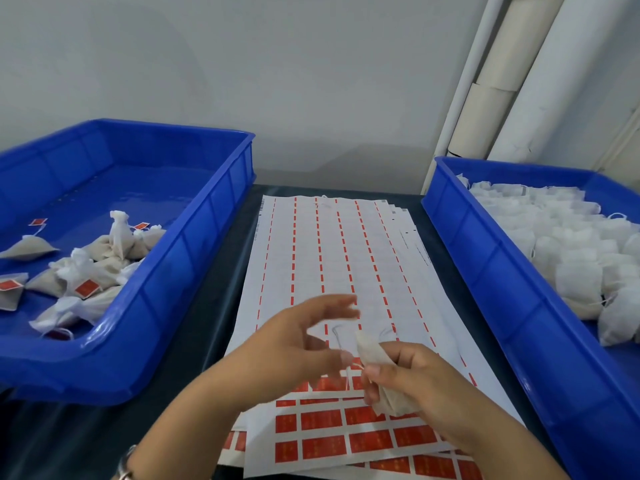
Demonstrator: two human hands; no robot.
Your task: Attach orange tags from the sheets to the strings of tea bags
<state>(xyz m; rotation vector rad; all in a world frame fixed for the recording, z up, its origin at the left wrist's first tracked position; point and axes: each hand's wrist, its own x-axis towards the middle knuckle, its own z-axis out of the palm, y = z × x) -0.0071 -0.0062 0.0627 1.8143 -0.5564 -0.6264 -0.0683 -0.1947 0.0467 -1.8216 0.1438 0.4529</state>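
My right hand [412, 386] grips a white tea bag [372, 355] above the near part of the tag sheets [346, 258]. Its thin string [346, 372] runs to my left hand [294, 344], whose thumb and a finger pinch the string while the other fingers spread out, blurred. Rows of orange tags [325, 419] remain on the near end of the top sheet. Farther up the sheet only narrow orange strips are left.
A blue tray [194, 237] on the left holds several tea bags with orange tags [86, 289]. A second blue tray [485, 258] on the right is full of untagged white tea bags [568, 251]. White pipes [512, 74] lean in the back right corner.
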